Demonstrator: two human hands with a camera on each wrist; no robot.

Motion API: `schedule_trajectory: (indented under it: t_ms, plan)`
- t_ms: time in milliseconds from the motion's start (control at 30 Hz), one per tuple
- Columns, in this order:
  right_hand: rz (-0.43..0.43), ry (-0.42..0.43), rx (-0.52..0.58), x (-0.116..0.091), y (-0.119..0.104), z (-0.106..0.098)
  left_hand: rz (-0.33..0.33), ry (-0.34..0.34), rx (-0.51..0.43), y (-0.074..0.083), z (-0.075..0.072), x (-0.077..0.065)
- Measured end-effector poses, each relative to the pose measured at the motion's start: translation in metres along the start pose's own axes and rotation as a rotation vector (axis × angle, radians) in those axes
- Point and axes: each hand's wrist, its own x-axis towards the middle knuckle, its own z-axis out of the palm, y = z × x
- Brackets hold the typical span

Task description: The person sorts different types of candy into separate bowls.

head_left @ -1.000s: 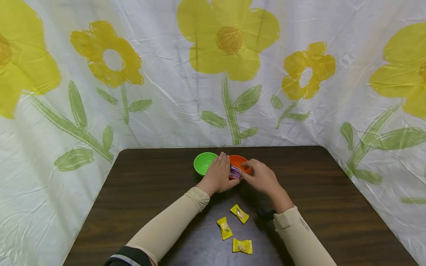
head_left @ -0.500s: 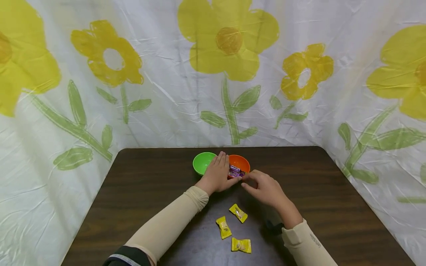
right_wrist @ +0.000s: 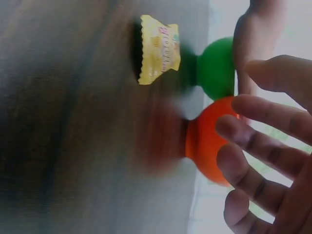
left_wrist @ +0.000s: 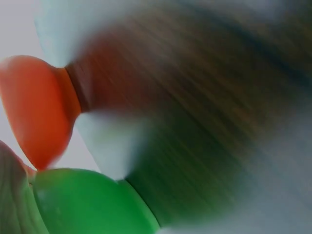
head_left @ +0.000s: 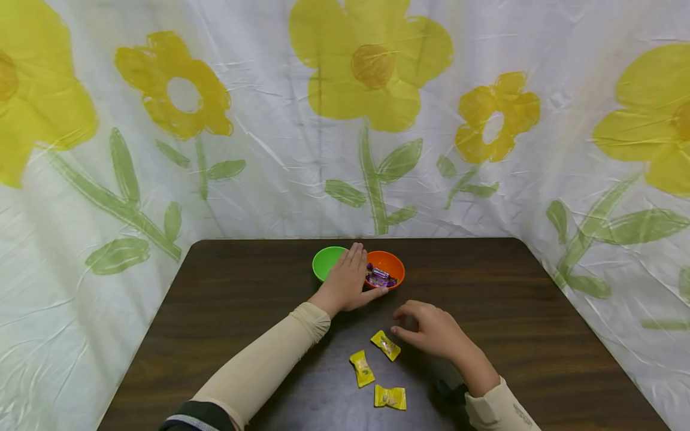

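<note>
My left hand [head_left: 347, 280] lies with straight fingers over the side where the green bowl [head_left: 326, 261] and the orange bowl [head_left: 393, 261] meet, its thumb along the orange bowl's front rim. Several purple-wrapped candies [head_left: 380, 276] lie inside the orange bowl. The inside of the green bowl is partly hidden by the hand. My right hand [head_left: 433, 329] hovers with loosely bent fingers and nothing in them, just right of a yellow-wrapped candy [head_left: 386, 345]. The right wrist view shows that yellow candy [right_wrist: 160, 50] apart from the fingers.
Two more yellow candies lie nearer the front: an upright one [head_left: 362, 368] and a sideways one [head_left: 390, 397]. The dark wood table [head_left: 215, 311] ends at a white curtain [head_left: 259, 179] painted with yellow flowers.
My right hand has drawn back from the orange bowl toward the yellow candies. Purple candy it was touching now lies in that bowl. My left hand has shifted slightly left.
</note>
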Motion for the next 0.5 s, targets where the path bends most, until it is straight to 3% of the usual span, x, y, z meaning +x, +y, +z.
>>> schedule_trajectory:
  t_ms: [267,500]
  plan:
    - [0.015,-0.028,-0.016,-0.004,-0.001,0.006,-0.011,-0.025,-0.015,-0.019,0.0,-0.012]
    - [0.016,-0.035,-0.047,-0.004,-0.003,0.01,-0.034,-0.001,-0.011,-0.036,0.0,-0.019]
